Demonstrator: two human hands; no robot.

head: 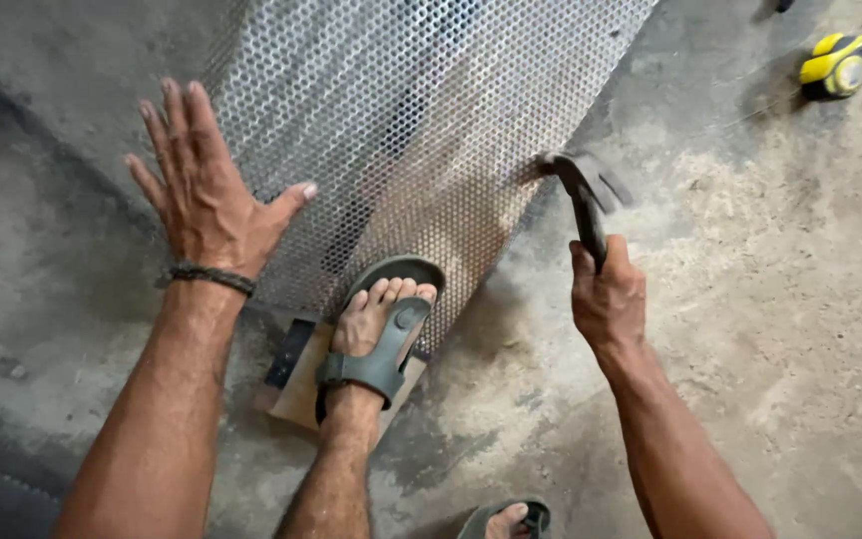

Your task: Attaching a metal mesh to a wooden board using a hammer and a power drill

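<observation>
Concrete floor (750, 329), dusty, paler sandy patch on the right side. Perforated metal sheet (421, 120) lies on it, running from top centre down toward the person, near end rusty brown. That end sits over a flat wood block (301, 394) with a dark metal piece at its left edge. Foot in a grey sandal (381, 334) stands on the sheet end over the block, pinning it. Second sandalled foot just visible at the bottom edge.

Left hand (207, 195) open, fingers spread, palm down flat on the sheet's left edge. Right hand (606, 299) closed around the handle of a hammer (586, 195); claw head is up at the sheet's right edge, touching or just beside it, can't tell which.

Yellow tape measure (835, 62) on the floor top right, well apart from everything.
</observation>
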